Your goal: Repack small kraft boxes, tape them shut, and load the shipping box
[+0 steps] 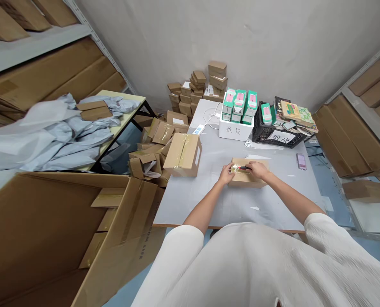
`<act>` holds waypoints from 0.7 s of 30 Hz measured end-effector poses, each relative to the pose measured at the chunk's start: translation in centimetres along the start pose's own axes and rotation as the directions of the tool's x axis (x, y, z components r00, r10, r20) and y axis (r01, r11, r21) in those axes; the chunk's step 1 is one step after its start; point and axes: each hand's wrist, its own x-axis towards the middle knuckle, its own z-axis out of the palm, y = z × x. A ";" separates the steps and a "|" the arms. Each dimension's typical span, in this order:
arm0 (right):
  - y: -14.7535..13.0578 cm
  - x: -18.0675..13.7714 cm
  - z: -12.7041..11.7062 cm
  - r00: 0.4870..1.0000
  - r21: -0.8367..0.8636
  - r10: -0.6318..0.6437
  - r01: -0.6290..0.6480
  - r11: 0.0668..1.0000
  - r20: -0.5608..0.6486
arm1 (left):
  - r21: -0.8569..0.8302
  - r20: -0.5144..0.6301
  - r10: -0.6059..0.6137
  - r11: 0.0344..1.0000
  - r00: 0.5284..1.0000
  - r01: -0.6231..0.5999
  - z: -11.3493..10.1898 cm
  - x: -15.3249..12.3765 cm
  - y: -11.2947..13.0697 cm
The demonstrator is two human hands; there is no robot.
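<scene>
Carton (246,184) near bin (235,131) of green boxes (239,102)

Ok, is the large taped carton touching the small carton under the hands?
Apart. The head view shows grey tabletop between the large taped carton and the small carton, with the left hand at the small carton's left end.

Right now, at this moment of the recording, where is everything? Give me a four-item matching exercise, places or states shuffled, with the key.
1. Right hand
2. Pile of books
3. Larger carton
4. Three stacks of green-and-white boxes

A. On the table, along its left side
B. In the white bin
C. Holding a slim tool at the small carton
D. In the black crate, rising above its rim

Pairs: 1-C, 2-D, 3-A, 4-B
</scene>
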 end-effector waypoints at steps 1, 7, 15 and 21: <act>0.0 0.0 0.0 1.000 -0.004 -0.003 0.003 1.000 0.001 | 0.000 -0.001 0.005 1.000 1.000 -0.005 0.0 0.0 0.0; 0.0 0.5 -0.6 0.999 0.002 -0.022 0.022 1.000 0.027 | -0.001 0.003 0.017 1.000 1.000 -0.017 -0.1 0.0 0.0; -0.7 0.5 -1.7 0.996 -0.057 -0.041 0.045 0.997 0.079 | 0.027 0.021 0.038 0.999 0.999 -0.038 -0.5 -0.1 -0.2; -1.4 0.1 -1.8 0.992 -0.078 0.008 0.002 0.997 0.123 | 0.071 0.038 0.042 0.996 0.998 -0.045 -0.7 0.1 -0.4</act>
